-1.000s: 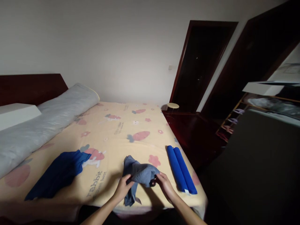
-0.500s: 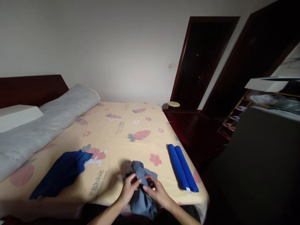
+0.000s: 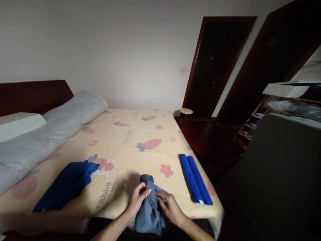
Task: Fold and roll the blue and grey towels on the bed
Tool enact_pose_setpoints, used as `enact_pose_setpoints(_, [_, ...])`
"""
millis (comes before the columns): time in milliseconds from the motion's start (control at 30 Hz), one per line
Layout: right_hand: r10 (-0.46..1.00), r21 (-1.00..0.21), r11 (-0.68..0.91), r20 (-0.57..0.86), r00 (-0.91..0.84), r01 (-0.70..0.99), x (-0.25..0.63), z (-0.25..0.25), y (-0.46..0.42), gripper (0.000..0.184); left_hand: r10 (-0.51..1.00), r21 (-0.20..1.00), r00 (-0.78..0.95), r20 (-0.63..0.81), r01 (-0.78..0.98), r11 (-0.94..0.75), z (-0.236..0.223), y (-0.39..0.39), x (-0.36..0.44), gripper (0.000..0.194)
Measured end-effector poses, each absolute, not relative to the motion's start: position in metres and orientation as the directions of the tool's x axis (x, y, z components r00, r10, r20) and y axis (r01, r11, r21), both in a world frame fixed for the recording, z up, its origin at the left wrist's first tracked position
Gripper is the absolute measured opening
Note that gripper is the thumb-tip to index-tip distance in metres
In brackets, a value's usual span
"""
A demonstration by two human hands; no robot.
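Cloth (image 3: 149,216), grey-blue and bunched, hangs between the two hands at the near edge of the bed (image 3: 140,162), its lower end reaching past that edge; whether any of it rests on the bed cannot be told. It looks light, limp and soft, with nothing fragile about it, and the matt weave should not slip much. Its loose folds probably sag and twist wherever they lack support, so an edge or a corner seems a surer hold than the thick middle. The left hand (image 3: 137,201) pinches the upper left side between thumb and fingers. The right hand (image 3: 171,207) has its fingers bent at the right side, against the folds; whether they close on the fabric cannot be told.

Around it, a navy garment (image 3: 64,185) lies flat on the left, well apart, its sleeve or hem hard to make out. Two blue rolls (image 3: 195,180) lie side by side near the right edge of the bed, a white tag at their near end. Farther left, a grey bedding roll (image 3: 59,124) runs along the headboard (image 3: 32,97), with a white box (image 3: 21,125) beside it. A stool (image 3: 186,110) stands beyond the bed. The main hindrance is the cloth's own bunching, which hides its underside and far edges
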State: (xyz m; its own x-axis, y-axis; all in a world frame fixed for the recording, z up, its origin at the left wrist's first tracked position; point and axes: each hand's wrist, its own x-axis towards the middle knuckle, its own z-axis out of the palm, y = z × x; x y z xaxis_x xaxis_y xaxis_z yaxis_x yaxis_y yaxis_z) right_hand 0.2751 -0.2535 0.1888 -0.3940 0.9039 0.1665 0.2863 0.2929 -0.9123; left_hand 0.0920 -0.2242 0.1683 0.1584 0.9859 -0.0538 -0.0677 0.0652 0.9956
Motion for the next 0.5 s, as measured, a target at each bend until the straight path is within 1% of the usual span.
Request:
enact_pose_setpoints(133, [0.921, -0.924, 0.254, 0.141, -0.363, 0.285, 0.274, 0.188, -0.256, 0.043, 0.987, 0.99, 0.143, -0.076, -0.109, 0.092, 0.168, -0.225, 0.094, 0.039])
enact_pose_setpoints(267, [0.928, -0.912, 0.25, 0.129, -0.351, 0.326, 0.274, 0.184, -0.257, 0.05, 0.983, 0.988, 0.15, -0.106, -0.097, 0.121, 0.168, -0.225, 0.093, 0.04])
enact_pose_setpoints(367, [0.919, -0.927, 0.234, 0.113, -0.377, 0.293, 0.275, 0.181, -0.255, 0.044, 0.982, 0.99, 0.161, -0.101, -0.084, 0.115, 0.168, -0.223, 0.091, 0.04])
enact_pose_setpoints(500, [0.915, -0.942, 0.224, 0.115, -0.386, 0.249, 0.278, 0.177, -0.25, 0.039, 0.973, 0.981, 0.199, -0.119, -0.126, 0.146, 0.162, -0.22, 0.088, 0.038])
